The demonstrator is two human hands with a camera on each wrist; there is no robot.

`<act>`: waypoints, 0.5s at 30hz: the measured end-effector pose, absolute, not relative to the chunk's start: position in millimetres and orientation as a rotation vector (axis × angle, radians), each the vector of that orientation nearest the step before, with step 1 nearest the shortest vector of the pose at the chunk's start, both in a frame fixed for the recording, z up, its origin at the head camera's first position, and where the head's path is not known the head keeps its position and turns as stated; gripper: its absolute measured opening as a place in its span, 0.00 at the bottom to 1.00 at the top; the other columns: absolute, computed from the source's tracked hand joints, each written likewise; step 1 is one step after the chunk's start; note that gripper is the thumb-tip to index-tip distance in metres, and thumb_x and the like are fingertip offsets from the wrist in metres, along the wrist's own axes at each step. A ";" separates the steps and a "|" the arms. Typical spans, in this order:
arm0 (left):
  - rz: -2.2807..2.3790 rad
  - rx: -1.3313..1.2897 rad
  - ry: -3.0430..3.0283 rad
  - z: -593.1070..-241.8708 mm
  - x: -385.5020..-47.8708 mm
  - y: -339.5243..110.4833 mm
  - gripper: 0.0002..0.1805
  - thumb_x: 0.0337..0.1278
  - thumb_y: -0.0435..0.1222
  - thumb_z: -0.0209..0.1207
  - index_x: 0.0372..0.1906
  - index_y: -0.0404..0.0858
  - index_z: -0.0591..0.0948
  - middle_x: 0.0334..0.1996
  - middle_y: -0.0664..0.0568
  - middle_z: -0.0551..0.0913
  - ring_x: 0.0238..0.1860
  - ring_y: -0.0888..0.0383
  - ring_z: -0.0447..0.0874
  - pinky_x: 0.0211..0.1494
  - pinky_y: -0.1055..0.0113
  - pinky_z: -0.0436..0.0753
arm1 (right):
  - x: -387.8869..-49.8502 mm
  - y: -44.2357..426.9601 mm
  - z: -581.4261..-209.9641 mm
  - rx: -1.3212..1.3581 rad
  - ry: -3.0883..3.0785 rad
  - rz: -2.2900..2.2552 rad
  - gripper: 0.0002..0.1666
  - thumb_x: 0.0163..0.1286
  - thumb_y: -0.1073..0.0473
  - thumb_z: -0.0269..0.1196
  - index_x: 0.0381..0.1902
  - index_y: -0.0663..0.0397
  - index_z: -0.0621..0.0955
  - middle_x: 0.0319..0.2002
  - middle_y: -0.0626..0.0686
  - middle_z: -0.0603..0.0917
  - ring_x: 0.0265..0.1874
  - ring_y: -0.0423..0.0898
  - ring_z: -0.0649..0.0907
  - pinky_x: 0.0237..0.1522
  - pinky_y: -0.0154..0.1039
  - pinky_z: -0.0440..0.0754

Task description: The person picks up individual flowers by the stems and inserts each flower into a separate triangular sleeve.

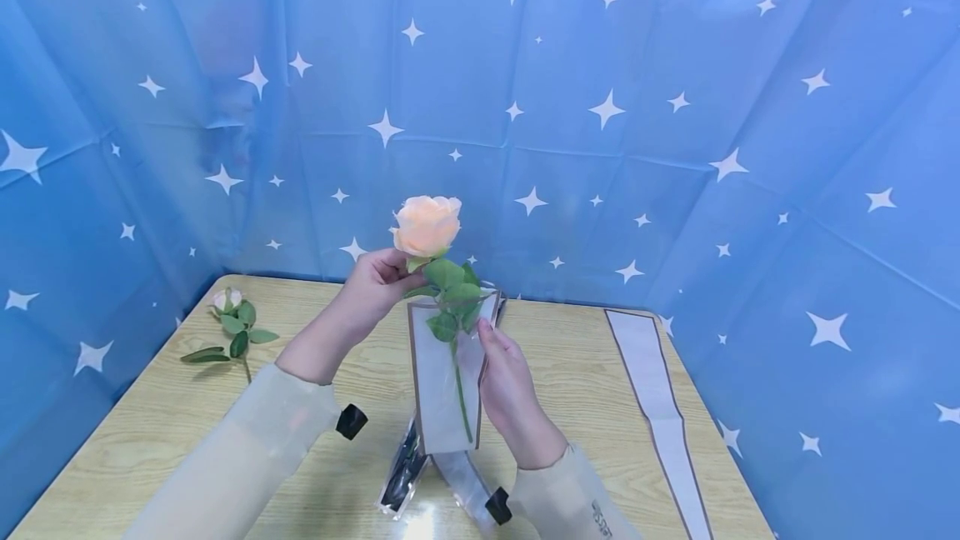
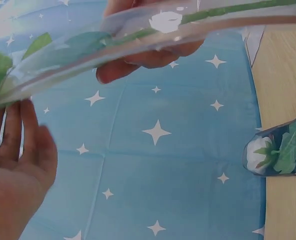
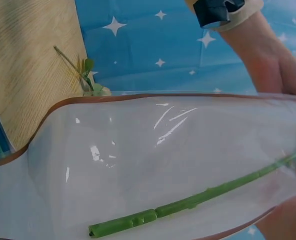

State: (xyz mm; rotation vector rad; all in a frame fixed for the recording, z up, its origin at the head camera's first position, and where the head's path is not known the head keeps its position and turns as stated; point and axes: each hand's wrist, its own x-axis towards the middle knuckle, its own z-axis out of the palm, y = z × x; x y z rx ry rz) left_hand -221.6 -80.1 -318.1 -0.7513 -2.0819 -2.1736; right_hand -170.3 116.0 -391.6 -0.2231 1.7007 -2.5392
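A peach artificial rose [image 1: 426, 227] stands upright, its green stem [image 3: 203, 197] inside a clear-fronted, brown-edged flower sleeve [image 1: 435, 390]. Leaves [image 1: 459, 286] cluster at the sleeve's mouth and the bloom rises above it. My left hand [image 1: 377, 283] pinches the rose just under the bloom. At the sleeve's right edge, my right hand [image 1: 516, 382] grips it with the thumb in front; in the left wrist view the right hand's fingers [image 2: 155, 57] show behind the plastic. The bloom is out of both wrist views.
A pale rose [image 1: 227, 300] with leaves lies at the table's left. On the right lies another brown-edged sleeve [image 1: 645, 357]. Under the held sleeve is a dark-edged wrapper [image 1: 405, 473]; the left wrist view shows a wrapped white rose [image 2: 260, 154]. A starry blue curtain [image 1: 480, 107] surrounds the table.
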 end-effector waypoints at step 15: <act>-1.950 -0.670 -2.135 -313.3 -217.7 -74.3 0.12 0.57 0.26 0.60 0.46 0.27 0.81 0.26 0.56 0.81 0.24 0.69 0.73 0.30 0.77 0.75 | -179.0 116.8 -391.5 -0.334 1.766 -2.494 0.36 0.73 0.42 0.49 0.65 0.65 0.67 0.70 0.57 0.63 0.73 0.49 0.56 0.74 0.47 0.49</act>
